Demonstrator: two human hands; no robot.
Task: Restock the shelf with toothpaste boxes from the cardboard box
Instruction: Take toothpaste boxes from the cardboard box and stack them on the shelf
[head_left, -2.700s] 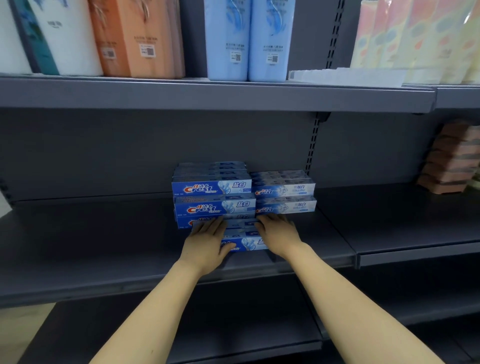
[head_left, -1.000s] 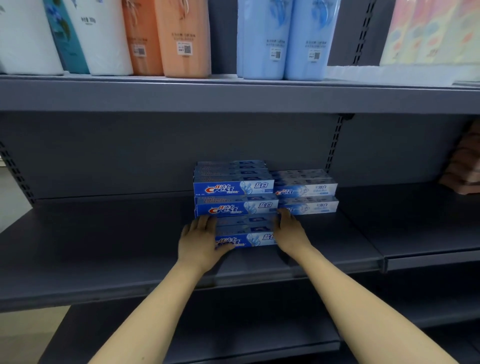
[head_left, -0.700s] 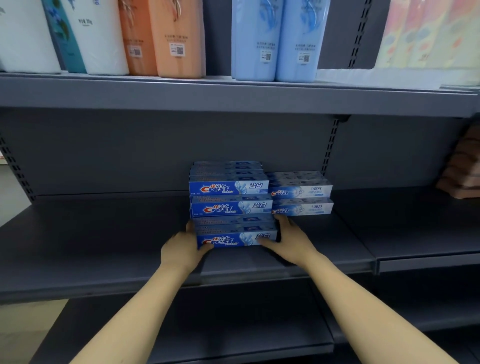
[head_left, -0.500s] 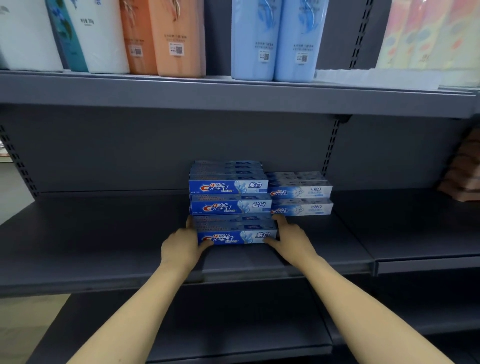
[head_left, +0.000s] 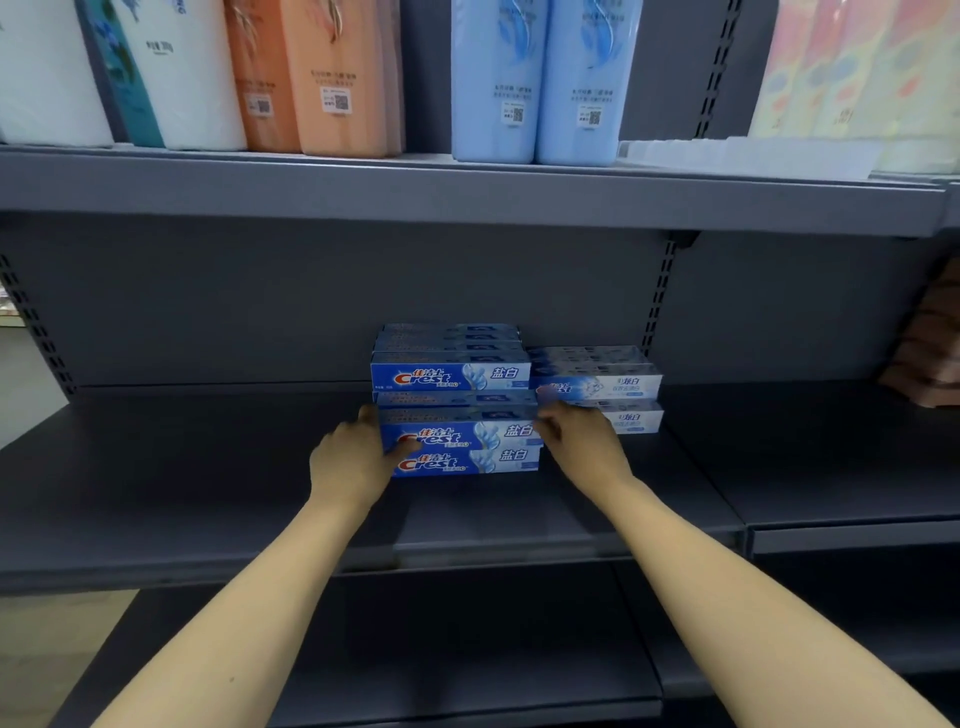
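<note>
The front Crest toothpaste boxes (head_left: 460, 447) sit stacked on the grey shelf (head_left: 208, 493), light, stiff and slick, we judge. Our left hand (head_left: 353, 462) and right hand (head_left: 584, 441) clasp their short ends, the best hold.

blue toothpaste boxes (head_left: 457, 376) | "Crest", "佳洁士", "盐白" | other labels illegible

Shelf (head_left: 182, 467) bare left of toothpaste boxes (head_left: 457, 405); paler boxes (head_left: 613, 387) touching right.
</note>
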